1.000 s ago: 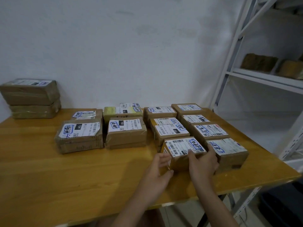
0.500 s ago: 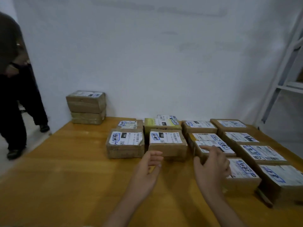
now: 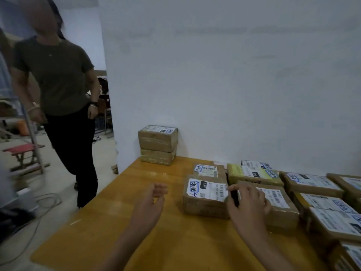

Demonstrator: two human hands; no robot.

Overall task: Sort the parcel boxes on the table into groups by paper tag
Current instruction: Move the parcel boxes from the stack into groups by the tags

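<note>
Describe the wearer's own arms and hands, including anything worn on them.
Both are bare: the left hand and right hand have no gloves, and no ring shows. The left forearm and right forearm show no sleeve, watch or band up to the frame's lower edge.

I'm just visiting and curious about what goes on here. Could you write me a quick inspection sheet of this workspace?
Surface: wooden table against a white wall.
Job's things: labelled parcel boxes in rows on the right; stack of two boxes at the wall.
Clutter: nothing seen.
Hands: left hand hovers above the table, holding nothing; right hand rests on a front box, grip unclear.
Cables: loose cables on the floor left of the table.
Surroundings: another person standing at left; red stool nearby.
</note>
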